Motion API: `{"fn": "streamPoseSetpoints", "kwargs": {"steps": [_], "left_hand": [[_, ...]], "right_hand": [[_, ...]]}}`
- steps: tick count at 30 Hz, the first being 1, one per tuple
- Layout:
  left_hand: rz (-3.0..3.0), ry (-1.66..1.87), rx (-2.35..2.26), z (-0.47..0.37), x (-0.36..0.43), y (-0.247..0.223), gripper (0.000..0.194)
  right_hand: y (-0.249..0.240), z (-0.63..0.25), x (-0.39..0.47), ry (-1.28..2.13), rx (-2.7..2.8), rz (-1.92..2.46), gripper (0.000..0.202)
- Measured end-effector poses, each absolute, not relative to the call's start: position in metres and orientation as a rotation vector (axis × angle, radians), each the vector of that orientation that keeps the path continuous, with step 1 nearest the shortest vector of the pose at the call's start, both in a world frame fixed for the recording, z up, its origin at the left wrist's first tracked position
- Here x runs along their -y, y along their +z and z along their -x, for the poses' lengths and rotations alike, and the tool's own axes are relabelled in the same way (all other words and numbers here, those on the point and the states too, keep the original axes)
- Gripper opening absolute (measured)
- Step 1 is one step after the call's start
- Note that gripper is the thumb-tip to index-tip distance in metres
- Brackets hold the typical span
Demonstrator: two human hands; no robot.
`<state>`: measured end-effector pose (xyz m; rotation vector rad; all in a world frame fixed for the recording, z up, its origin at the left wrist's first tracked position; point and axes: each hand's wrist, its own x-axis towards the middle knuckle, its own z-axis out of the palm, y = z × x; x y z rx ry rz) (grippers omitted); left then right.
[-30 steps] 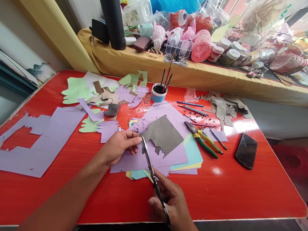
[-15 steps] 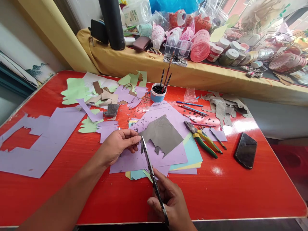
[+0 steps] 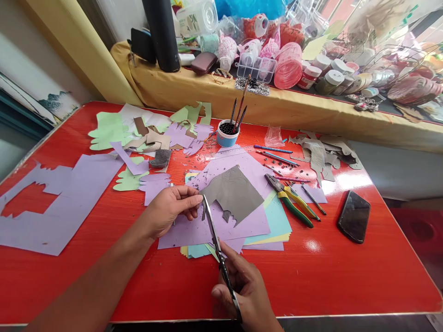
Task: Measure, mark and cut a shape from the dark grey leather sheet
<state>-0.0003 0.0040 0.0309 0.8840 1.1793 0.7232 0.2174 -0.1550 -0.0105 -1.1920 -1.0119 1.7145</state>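
Note:
Between its thumb and fingers, my left hand [image 3: 178, 206] pinches a small dark grey piece [image 3: 203, 213], mostly hidden by the fingertips and the blades. My right hand [image 3: 244, 288] is wrapped round the handles of a pair of scissors [image 3: 215, 240]. Their long narrow blades point up and away, and the tips meet the small piece at my left fingertips. Just beyond the blades, a dark grey sheet [image 3: 238, 191] with a jagged lower edge lies on purple paper [image 3: 190, 233]. A tiny grey scrap [image 3: 226, 216] rests by that edge.
Pliers [image 3: 289, 200], several thin pens [image 3: 275, 149] and a phone [image 3: 353, 216] lie to the right on the red table [image 3: 311, 281]. Behind stands a small cup [image 3: 227, 137] of black beads with brushes. Cut paper shapes [image 3: 107, 129] spread left; grey scraps [image 3: 318, 154] lie back right.

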Motion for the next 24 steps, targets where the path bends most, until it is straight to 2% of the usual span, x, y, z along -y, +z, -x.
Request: {"fn": "streamPoseSetpoints", "kwargs": {"steps": [9, 17, 24], "left_hand": [[-0.865, 0.691, -1.172, 0.002, -0.005, 0.030, 0.034], [-0.866, 0.673, -1.164, 0.003, -0.006, 0.034, 0.032], [-0.849, 0.674, -1.169, 0.004, -0.007, 0.033, 0.032]], "right_hand": [[0.004, -0.221, 0.149, 1.822, 0.969, 1.160, 0.095], [0.006, -0.224, 0.143, 1.833, 0.982, 1.110, 0.088], [0.004, -0.224, 0.142, 1.844, 0.987, 1.155, 0.097]]}}
